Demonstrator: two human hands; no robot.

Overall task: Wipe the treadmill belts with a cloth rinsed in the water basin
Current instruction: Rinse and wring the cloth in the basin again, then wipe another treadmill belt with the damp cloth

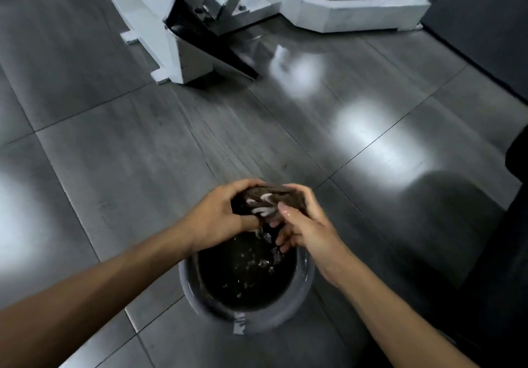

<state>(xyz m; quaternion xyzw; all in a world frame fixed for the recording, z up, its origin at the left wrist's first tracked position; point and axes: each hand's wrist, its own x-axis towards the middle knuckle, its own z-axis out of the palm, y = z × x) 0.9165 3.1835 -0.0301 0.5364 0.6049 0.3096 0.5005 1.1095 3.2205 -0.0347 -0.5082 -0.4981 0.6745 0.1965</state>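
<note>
I have the dark cloth (264, 202) bunched between both hands, left hand (220, 219) and right hand (303, 224) each curled tight round it, wringing it just above the water basin (200, 299), so I judge the rinse nearly done and the belt wiping not begun. The basin sits on glossy grey floor tiles (128, 167); a white machine base (171, 39) stands well beyond.

dark brown cloth (264, 200) with white marks, grey basin (248, 314)
</note>
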